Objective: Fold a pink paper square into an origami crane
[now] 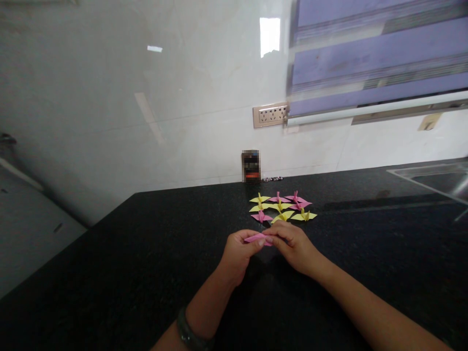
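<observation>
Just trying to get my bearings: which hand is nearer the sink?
The right. The sink lies farther back, off to the right of the right hand; the left hand is farther away, across the pink paper.

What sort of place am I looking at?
Probably a kitchen: there's a black countertop, what looks like a metal sink at the right, and a wall socket panel above.

Bright patches of light (269, 36) are mirrored by the glossy wall (204, 97), the black counter (164, 253) is rendered dim, and the purple blind (329, 68) is softened by blur.
</observation>
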`<move>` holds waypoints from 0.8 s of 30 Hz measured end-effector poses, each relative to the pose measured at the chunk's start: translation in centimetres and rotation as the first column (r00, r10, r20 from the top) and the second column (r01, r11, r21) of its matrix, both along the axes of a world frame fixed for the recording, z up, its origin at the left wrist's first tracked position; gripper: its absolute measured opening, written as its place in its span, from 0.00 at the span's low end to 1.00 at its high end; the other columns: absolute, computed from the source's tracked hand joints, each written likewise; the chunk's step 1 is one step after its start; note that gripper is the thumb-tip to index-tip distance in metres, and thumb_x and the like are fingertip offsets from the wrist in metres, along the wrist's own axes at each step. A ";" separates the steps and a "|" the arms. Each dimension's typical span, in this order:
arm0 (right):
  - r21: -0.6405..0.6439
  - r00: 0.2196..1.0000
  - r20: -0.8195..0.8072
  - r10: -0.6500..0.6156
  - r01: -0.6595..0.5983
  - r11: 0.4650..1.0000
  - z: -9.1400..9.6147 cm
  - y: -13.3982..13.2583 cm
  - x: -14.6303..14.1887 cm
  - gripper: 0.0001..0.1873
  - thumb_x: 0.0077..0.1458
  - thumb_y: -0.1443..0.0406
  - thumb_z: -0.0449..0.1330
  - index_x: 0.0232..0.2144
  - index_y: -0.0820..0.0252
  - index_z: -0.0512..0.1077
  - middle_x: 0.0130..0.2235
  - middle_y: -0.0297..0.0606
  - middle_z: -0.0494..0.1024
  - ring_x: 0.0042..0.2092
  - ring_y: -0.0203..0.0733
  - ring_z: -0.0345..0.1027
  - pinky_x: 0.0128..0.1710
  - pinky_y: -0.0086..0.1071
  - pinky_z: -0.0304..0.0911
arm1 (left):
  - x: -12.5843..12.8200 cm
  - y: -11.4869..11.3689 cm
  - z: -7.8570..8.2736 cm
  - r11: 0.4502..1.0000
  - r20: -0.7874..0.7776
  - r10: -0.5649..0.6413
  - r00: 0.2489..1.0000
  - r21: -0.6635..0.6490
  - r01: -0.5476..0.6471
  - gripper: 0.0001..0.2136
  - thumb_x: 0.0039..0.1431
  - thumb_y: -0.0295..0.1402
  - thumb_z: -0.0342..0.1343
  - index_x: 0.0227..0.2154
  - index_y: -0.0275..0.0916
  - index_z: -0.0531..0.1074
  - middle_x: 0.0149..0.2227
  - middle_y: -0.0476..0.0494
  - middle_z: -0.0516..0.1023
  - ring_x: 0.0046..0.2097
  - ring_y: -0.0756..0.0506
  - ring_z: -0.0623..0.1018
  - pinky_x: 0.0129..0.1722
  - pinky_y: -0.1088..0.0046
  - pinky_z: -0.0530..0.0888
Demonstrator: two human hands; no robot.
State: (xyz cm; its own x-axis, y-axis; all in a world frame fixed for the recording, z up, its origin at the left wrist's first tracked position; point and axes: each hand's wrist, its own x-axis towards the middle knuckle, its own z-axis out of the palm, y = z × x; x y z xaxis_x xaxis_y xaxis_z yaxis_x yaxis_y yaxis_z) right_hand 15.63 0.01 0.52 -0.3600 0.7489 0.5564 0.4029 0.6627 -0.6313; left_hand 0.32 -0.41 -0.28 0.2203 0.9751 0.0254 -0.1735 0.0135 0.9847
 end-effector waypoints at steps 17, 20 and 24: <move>0.045 0.998 0.054 -0.031 0.029 0.999 -0.1 -0.3 -0.2 0.07 0.51 0.69 0.50 0.28 0.61 0.68 0.28 0.36 0.67 0.32 0.36 0.61 0.32 0.30 0.57 | -0.1 0.4 -0.3 0.970 -0.277 0.171 0.945 0.213 -0.113 0.13 0.39 0.35 0.58 0.30 0.34 0.71 0.29 0.42 0.75 0.31 0.47 0.73 0.31 0.73 0.68; 0.060 0.997 0.058 -0.044 0.041 0.997 -0.1 -0.3 -0.3 0.07 0.51 0.69 0.50 0.30 0.60 0.68 0.28 0.37 0.68 0.33 0.36 0.61 0.33 0.30 0.57 | -0.2 0.2 -0.2 0.945 -0.345 0.215 0.914 0.310 -0.105 0.10 0.44 0.36 0.54 0.29 0.35 0.72 0.30 0.42 0.75 0.32 0.47 0.73 0.32 0.73 0.68; 0.065 0.995 0.077 -0.059 0.054 0.996 -0.2 -0.2 -0.3 0.08 0.51 0.68 0.50 0.31 0.60 0.68 0.29 0.37 0.68 0.33 0.37 0.61 0.34 0.31 0.57 | -0.1 0.0 0.1 0.889 -0.411 0.300 0.861 0.447 -0.096 0.08 0.47 0.34 0.51 0.27 0.37 0.72 0.28 0.45 0.74 0.32 0.48 0.72 0.34 0.74 0.68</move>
